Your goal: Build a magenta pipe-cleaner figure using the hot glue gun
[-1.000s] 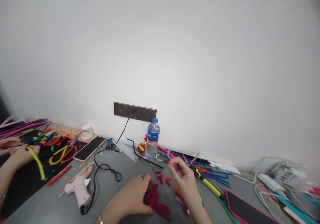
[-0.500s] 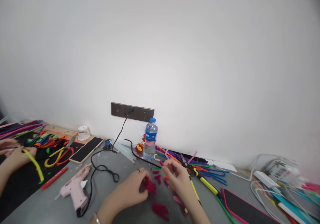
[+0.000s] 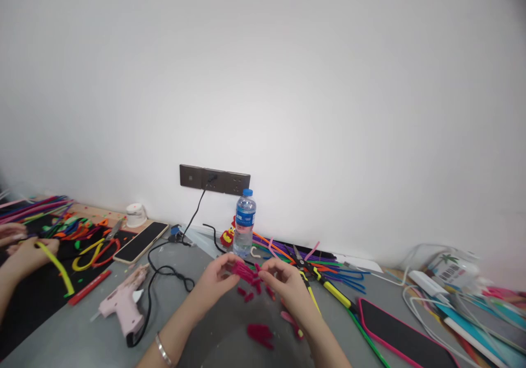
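Note:
My left hand [image 3: 219, 275] is closed on a magenta fuzzy pipe-cleaner piece [image 3: 245, 272], made of several strips side by side. Close against it, my right hand [image 3: 283, 281] pinches a short magenta pipe-cleaner bit [image 3: 257, 268] between thumb and fingers. Whether the two pieces touch is hard to tell. Below the hands lie several short magenta cuttings [image 3: 245, 295] on the grey table. A second magenta multi-strip piece [image 3: 259, 335] rests nearer to me. By my right wrist is a pink piece [image 3: 286, 316], partly hidden.
A pink glue gun [image 3: 123, 305] with a black cord lies left, near a phone [image 3: 142, 242] and yellow-orange scissors [image 3: 98, 253]. A water bottle [image 3: 245, 225] stands ahead. Pliers-like cutters [image 3: 329, 286] and a pink-edged phone [image 3: 402, 335] lie right. Another person's hand [image 3: 35, 253] holds a yellow pipe cleaner.
My left hand has risen away from me with the magenta piece, up to the bit in my right hand. My hands are now close together. The view has shifted slightly.

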Demonstrator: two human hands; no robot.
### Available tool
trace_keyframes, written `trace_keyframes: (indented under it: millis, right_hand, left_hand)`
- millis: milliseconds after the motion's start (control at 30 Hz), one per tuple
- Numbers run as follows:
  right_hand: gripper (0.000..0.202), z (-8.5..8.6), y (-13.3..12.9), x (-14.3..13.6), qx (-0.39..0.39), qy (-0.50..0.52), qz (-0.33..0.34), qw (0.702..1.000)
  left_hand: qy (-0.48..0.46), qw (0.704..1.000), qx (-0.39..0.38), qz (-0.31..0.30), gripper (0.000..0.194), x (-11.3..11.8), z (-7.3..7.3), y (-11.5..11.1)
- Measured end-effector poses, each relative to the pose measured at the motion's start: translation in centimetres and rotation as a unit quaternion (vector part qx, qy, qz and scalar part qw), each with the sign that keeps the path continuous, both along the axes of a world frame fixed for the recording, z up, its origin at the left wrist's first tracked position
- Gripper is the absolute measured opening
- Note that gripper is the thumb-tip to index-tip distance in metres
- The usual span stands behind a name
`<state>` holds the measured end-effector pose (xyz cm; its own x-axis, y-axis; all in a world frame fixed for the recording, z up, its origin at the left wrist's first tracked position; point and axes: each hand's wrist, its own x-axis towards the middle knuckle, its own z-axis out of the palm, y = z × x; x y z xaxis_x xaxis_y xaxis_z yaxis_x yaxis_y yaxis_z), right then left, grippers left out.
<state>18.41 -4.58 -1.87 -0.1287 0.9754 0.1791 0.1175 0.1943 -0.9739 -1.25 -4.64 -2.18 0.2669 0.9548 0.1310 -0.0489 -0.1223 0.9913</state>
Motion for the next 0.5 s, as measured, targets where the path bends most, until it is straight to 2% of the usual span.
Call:
trace_keyframes:
  millis: [200, 333, 500]
  right_hand:
    - [0.019, 0.4, -0.2, -0.1, 0.007, -0.03, -0.004, 1.0]
    - [0.018, 0.1, 0.0, -0.1, 0.019, -0.039, -0.003, 0.999]
    - [0.019, -0.1, 0.2, -0.1, 0.019, -0.053, 0.007, 0.998]
  left_hand:
    - [-0.049, 0.998, -0.032, 0.005, 0.03, 0.1, -0.7, 0.2]
    - [-0.041, 0.999, -0.032, 0.01, 0.034, 0.1, -1.5, 0.6]
    - [-0.029, 0.999, -0.035, 0.016, 0.033, 0.3, -1.6, 0.7]
